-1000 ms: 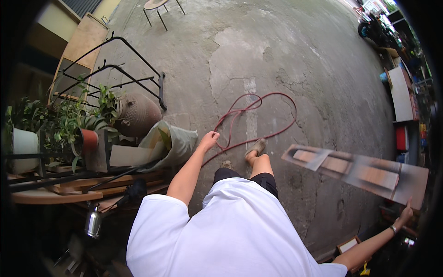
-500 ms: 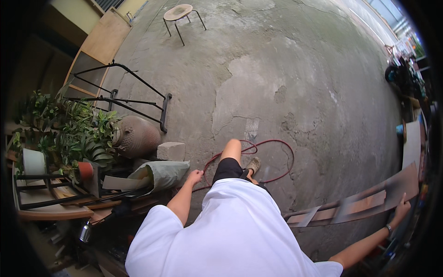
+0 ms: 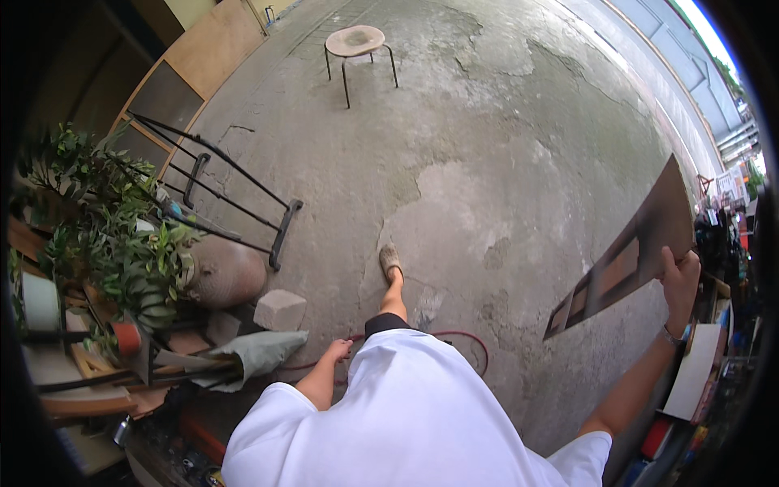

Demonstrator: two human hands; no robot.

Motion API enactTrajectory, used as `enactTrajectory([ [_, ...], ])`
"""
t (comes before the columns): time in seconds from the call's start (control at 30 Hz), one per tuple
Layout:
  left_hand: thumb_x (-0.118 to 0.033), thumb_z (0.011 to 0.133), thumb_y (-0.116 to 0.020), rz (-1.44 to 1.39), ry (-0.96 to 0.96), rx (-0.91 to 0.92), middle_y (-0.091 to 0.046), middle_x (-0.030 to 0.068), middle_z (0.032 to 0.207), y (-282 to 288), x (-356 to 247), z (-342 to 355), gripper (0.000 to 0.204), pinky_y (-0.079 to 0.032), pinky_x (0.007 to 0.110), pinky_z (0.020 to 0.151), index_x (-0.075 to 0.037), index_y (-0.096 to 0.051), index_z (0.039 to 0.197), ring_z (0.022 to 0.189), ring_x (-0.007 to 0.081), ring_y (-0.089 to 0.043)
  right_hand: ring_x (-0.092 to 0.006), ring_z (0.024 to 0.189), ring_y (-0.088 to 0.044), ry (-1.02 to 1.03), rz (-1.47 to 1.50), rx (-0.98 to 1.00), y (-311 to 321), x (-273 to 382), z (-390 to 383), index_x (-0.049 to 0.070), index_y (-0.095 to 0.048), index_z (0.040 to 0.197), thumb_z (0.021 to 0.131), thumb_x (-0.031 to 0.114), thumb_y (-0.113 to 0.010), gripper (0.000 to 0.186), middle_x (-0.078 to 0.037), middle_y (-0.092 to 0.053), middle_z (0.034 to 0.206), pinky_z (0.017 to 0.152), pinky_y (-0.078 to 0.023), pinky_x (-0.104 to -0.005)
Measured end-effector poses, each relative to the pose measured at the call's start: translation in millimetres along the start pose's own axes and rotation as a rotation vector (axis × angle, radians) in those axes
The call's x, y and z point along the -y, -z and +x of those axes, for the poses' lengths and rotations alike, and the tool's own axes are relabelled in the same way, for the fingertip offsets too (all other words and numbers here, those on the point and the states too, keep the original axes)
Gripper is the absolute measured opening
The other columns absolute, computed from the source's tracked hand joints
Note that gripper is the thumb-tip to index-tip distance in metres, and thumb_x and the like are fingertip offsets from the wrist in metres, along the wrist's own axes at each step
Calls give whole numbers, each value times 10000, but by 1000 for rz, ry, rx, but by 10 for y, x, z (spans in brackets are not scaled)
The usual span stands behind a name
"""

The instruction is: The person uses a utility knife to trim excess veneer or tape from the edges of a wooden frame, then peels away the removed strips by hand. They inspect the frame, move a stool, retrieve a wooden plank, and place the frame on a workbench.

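Note:
My right hand point(image 3: 680, 276) is raised at the right and grips the upper end of a long, thin brown board point(image 3: 621, 252), thumb on its face. The board slants down and to the left over the concrete, with darker and lighter rectangular patches along its lower part. Its material I cannot make out for certain. At my left side, my left hand point(image 3: 339, 350) hangs with curled fingers and nothing visible in it. A red hose point(image 3: 485, 357) lies looped on the ground close to my legs.
A round-topped stool point(image 3: 355, 40) stands far ahead. To the left are a black metal frame point(image 3: 243, 174), a big clay jar point(image 3: 227, 272), a pale block point(image 3: 280, 310), leafy plants point(image 3: 122, 219) and stacked scraps. Clutter with a white panel point(image 3: 694, 372) lines the right edge.
I have stepped forward, one foot now out ahead. My right hand has risen and moved ahead with the board, now tilted more steeply. My left hand remains low at my side.

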State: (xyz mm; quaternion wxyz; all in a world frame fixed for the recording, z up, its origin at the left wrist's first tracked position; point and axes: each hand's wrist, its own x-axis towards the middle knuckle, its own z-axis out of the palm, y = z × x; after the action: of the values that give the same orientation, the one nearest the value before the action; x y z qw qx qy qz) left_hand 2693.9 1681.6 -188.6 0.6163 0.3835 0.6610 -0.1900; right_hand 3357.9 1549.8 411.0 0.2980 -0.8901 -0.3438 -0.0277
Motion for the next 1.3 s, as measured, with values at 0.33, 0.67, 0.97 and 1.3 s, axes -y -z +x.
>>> enactTrajectory([
  [0.33, -349, 1008, -601, -197, -400, -321, -705, 58, 948, 2299, -3398, 458, 331, -500, 309, 635, -36, -644, 1106, 756, 145, -655, -190, 665, -720, -88, 470, -171, -1295, 1053, 3429, -37, -675, 1032, 939, 219, -726, 277, -104, -715, 886, 594, -586, -264],
  [0.67, -348, 1005, -616, -340, -284, -385, -670, 68, 893, 2927, -4827, 945, 353, -529, 344, 711, 1, -648, 1051, 756, 173, -634, -381, 924, -726, -305, 1198, -325, -3149, -153, 5993, -111, -550, 1233, 1004, 113, -590, 323, -251, -685, 1105, 765, -678, -416],
  [0.97, -435, 1020, -559, -371, 20, -133, -688, 69, 996, 2289, -5618, 1117, 425, -505, 350, 663, -35, -639, 1139, 808, 186, -649, -411, 990, -690, -542, 1603, -108, -7552, 1894, 7106, -64, -454, 1320, 1039, 142, -533, 357, -222, -587, 1249, 772, -671, -535],
  [1.3, -397, 1028, -563, -603, -21, -266, -699, 110, 1143, 3087, -7178, 1427, 419, -516, 340, 755, -37, -607, 1238, 933, 213, -691, -467, 1231, -581, -995, 1723, 276, -10359, 2933, 7306, -25, -414, 1393, 1063, 290, -520, 469, -226, -551, 1362, 1016, -554, -548],
])
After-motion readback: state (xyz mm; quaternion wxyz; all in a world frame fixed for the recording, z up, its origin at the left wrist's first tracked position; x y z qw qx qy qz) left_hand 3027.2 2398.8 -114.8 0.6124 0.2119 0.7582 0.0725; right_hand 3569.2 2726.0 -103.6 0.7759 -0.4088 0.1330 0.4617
